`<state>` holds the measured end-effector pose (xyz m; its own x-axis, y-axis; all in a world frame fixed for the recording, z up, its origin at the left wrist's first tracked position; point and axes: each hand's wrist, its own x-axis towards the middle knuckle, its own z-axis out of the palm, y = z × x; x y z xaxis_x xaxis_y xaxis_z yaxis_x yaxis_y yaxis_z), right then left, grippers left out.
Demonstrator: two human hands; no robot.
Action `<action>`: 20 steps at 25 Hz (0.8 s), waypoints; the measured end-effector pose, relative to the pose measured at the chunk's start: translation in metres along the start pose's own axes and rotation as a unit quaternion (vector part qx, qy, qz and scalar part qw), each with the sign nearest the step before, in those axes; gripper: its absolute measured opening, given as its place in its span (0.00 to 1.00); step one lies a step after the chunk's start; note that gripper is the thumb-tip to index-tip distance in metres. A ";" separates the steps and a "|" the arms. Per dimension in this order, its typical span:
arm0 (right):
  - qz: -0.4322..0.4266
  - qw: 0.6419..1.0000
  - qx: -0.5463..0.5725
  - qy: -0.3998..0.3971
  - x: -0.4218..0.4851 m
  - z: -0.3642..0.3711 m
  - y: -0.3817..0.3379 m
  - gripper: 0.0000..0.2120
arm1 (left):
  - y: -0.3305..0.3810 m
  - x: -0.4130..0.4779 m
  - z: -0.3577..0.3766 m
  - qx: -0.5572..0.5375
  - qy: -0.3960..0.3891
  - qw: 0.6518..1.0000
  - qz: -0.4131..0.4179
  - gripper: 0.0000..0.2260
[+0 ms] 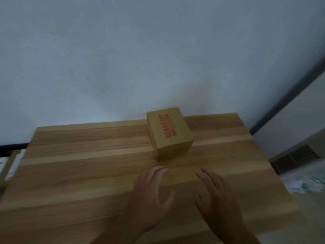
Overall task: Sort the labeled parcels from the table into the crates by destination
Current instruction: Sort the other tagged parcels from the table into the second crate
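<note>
On counter (88, 173): 1 MAKEUP parcel (169, 132) at far edge | left hand (149, 191), right hand (214, 196) near it | both grips wide, holding nothing

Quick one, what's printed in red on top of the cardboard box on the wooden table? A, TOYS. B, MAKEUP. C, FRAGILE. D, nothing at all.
B: the top face of the cardboard box carries the word MAKEUP in red capitals, with a red bar beside it.
</note>
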<state>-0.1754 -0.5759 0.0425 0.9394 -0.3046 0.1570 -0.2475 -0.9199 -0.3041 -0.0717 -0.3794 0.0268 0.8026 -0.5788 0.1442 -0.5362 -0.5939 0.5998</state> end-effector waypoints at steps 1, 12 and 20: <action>-0.023 1.000 -0.004 -0.004 0.012 0.001 0.009 0.29 | 0.003 0.006 0.005 0.019 0.005 1.000 -0.008 0.28; -0.145 0.985 0.081 -0.054 0.141 0.013 0.113 0.27 | 0.045 0.085 0.044 0.139 0.063 0.973 -0.171 0.29; -0.059 0.975 0.146 -0.155 0.201 0.103 0.120 0.53 | -0.050 0.130 0.083 0.134 0.034 0.963 -0.233 0.33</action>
<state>0.0081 -0.7220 -0.0590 0.9949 -0.0708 -0.0712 -0.0986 -0.8212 -0.5621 0.0376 -0.4720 -0.0497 0.9825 -0.1830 -0.0342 -0.1556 -0.9079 0.3892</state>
